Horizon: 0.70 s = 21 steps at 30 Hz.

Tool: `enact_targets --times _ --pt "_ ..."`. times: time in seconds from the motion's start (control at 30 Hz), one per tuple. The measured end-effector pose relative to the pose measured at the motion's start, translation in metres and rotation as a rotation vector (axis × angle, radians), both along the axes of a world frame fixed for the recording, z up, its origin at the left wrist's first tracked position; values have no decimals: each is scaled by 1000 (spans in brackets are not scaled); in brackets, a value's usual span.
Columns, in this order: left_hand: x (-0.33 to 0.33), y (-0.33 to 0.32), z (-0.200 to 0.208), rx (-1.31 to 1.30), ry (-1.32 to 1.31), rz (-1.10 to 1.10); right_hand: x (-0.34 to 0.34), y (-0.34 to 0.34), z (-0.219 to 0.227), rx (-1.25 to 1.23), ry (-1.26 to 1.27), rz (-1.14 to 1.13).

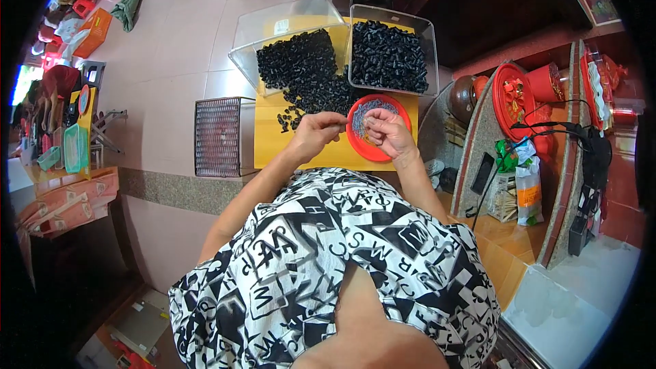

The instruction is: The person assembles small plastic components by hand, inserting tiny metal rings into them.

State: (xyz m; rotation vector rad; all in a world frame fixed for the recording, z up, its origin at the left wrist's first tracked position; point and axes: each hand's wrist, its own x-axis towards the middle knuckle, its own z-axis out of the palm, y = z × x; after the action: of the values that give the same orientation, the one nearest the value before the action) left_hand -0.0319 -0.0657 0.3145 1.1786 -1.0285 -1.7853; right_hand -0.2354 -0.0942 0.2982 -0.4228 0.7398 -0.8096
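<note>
My left hand (316,137) is closed in a pinch in front of a heap of small black parts (318,89). Whatever its fingertips hold is too small to make out. Over a round red dish (371,154) is my right hand (391,134), thumb and fingers pressed together; I cannot make out what is between them. Many tiny grey-blue metallic pieces (372,105) lie in the dish. Both hands are close together, fingertips pointing toward each other. The dish and the loose black parts rest on a yellow board (273,154).
A clear plastic bin (290,20) lies tipped with black parts spilling out; another clear bin (435,61), full of them, stands to its right. To the left is a brown woven basket (217,138). A curved stone-edged shelf (471,157) with bags borders the right side.
</note>
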Motion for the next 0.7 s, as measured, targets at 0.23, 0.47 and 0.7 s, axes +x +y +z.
enact_targets --times 0.23,0.47,0.7 --pt "-20 0 15 -356 -100 61 13 9 25 -67 -96 118" --pt "-38 -7 19 -906 -500 74 2 11 32 -96 -23 15" --pt "-51 -11 8 -634 -325 48 -9 15 38 -71 -80 -62"
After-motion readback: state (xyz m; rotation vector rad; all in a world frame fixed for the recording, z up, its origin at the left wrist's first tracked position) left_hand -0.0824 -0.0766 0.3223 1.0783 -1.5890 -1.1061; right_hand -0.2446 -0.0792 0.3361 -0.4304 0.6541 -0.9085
